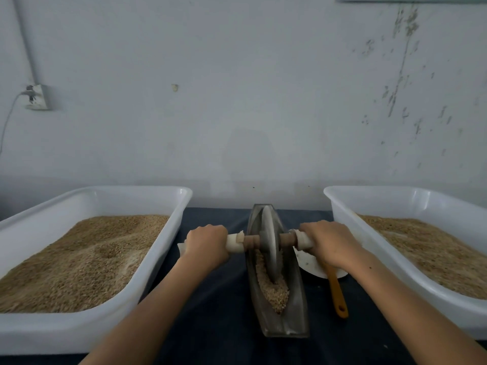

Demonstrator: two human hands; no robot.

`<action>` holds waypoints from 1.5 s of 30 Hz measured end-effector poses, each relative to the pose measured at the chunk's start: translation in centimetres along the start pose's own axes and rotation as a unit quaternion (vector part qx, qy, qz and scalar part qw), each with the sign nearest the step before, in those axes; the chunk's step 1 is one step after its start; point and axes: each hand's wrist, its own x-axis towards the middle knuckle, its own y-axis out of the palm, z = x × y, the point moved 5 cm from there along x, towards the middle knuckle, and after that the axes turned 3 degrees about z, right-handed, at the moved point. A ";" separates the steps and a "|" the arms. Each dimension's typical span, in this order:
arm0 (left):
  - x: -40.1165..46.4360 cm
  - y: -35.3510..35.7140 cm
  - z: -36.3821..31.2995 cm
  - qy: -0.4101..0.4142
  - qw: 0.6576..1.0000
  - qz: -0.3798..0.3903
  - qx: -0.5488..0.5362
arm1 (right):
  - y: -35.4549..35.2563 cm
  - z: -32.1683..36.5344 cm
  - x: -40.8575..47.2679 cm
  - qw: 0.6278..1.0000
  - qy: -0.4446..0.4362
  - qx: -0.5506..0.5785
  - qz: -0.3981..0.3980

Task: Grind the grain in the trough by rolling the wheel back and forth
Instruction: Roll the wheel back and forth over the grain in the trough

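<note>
Two forearms reach forward over the dark table (pixel 224 299). Left hand (pixel 207 243) and right hand (pixel 330 242) each clench a cloth-wrapped end of the axle (pixel 253 241) — the wheel (pixel 270 243) stands upright in the metal trough (pixel 297 293), near its middle, with grain (pixel 274 291) heaped at the near end. White tubs (pixel 168 233) of grain flank it; an orange-handled utensil (pixel 337 293) lies just right.

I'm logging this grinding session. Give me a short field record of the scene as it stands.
left hand: grips the axle's cloth-wrapped left end
right hand: grips the wrapped right end
wheel: upright in the trough
grain: heaped in the trough's near half
tubs: left tub and right tub, both holding grain
orange handle: right of trough
</note>
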 end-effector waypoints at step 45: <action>-0.5 -0.3 0.4 0.023 0.999 0.042 -0.026 | 0.7 -0.9 0.4 0.998 -0.011 0.013 0.060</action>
